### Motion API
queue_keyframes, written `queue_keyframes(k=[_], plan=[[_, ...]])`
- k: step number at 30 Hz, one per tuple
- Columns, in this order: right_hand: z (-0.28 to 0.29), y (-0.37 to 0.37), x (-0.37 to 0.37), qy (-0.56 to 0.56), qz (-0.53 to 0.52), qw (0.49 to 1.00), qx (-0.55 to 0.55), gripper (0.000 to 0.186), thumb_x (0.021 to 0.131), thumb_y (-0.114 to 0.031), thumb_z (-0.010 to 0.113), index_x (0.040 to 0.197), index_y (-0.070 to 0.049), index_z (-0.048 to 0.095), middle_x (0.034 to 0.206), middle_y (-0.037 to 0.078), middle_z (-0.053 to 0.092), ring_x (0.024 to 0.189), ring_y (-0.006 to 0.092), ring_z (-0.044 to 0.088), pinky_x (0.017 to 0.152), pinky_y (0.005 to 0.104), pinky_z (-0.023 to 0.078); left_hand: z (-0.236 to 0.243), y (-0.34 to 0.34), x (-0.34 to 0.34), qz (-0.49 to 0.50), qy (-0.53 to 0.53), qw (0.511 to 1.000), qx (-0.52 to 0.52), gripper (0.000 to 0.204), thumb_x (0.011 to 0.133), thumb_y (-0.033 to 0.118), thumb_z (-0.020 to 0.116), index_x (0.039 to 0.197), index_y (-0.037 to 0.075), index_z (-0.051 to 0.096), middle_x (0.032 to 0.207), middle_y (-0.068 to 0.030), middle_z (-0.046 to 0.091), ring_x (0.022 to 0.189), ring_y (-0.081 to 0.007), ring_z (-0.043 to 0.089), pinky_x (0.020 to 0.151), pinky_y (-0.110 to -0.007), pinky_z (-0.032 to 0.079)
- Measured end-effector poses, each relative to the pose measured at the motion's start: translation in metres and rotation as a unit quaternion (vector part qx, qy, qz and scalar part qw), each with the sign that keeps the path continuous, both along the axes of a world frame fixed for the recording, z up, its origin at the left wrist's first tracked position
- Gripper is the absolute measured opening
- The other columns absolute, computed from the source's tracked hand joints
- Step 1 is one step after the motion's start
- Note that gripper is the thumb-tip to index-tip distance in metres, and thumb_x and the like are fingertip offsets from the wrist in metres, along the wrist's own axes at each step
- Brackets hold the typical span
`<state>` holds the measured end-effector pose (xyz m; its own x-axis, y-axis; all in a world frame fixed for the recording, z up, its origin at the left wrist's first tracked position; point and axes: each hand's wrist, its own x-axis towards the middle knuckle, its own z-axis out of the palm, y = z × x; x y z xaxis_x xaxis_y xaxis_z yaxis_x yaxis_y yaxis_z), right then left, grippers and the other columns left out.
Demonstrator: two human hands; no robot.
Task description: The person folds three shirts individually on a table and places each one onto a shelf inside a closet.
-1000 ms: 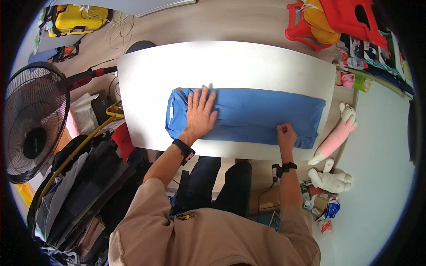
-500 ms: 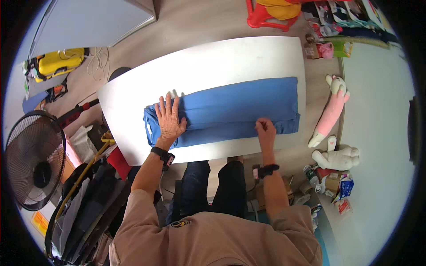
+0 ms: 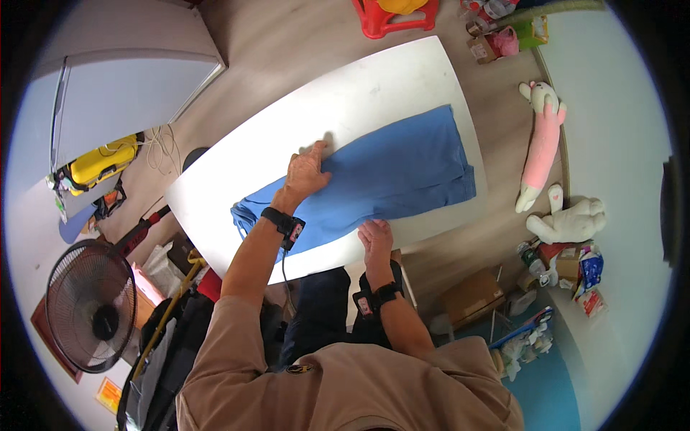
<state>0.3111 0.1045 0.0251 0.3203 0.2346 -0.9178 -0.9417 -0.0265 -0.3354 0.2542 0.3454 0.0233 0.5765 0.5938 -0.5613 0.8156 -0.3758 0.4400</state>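
Note:
A blue garment (image 3: 402,161), folded into a long strip, lies aslant on the white table (image 3: 345,100). Its left end is bunched and partly hidden behind my left forearm; which kind of garment it is I cannot tell. Over its far edge, left of the middle, rests my left hand (image 3: 307,174), fingers stretched toward the table's far side and thumb apart. My right hand (image 3: 376,237) is at the near edge, its fingers curled in and closed on the cloth there. Each wrist wears a black strap with a small device.
A standing fan (image 3: 92,305) and a heap of dark clothes (image 3: 172,359) are at the left. A yellow case (image 3: 104,161) lies farther back. Beyond the table is a red stool (image 3: 395,21). Plush toys (image 3: 540,147) and a cardboard box (image 3: 471,294) lie on the right.
My left hand has moved from the garment's left end rightward and away along its far edge. My right hand has shifted left and nearer, to the near edge. The view has turned somewhat.

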Motion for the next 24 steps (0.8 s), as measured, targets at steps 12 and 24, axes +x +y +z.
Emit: queue_keyframes(k=[12,24], plan=[[-0.017,0.016,-0.016,-0.089,-0.054,0.994,-0.022,0.009,0.084,-0.010,0.061,0.088,-0.013,0.053,0.088,0.000,0.058,0.083,0.0151,0.057,0.079,0.0323,0.046,-0.003,0.001,-0.001,-0.024,-0.020,0.993,-0.118,0.029,0.068,0.019,0.063,0.088,-0.001,0.067,0.087,-0.0225,0.067,0.086,-0.0395,0.063,0.077,-0.044,0.050],[-0.020,0.025,-0.021,0.127,-0.106,0.974,0.156,0.044,0.083,-0.012,0.067,0.124,-0.002,0.054,0.123,0.011,0.060,0.114,0.0291,0.057,0.101,0.0465,0.044,0.006,-0.006,-0.019,0.009,-0.059,0.957,-0.284,0.049,0.062,0.030,0.074,0.091,-0.009,0.066,0.083,-0.0251,0.066,0.079,-0.0340,0.066,0.070,-0.040,0.050]])
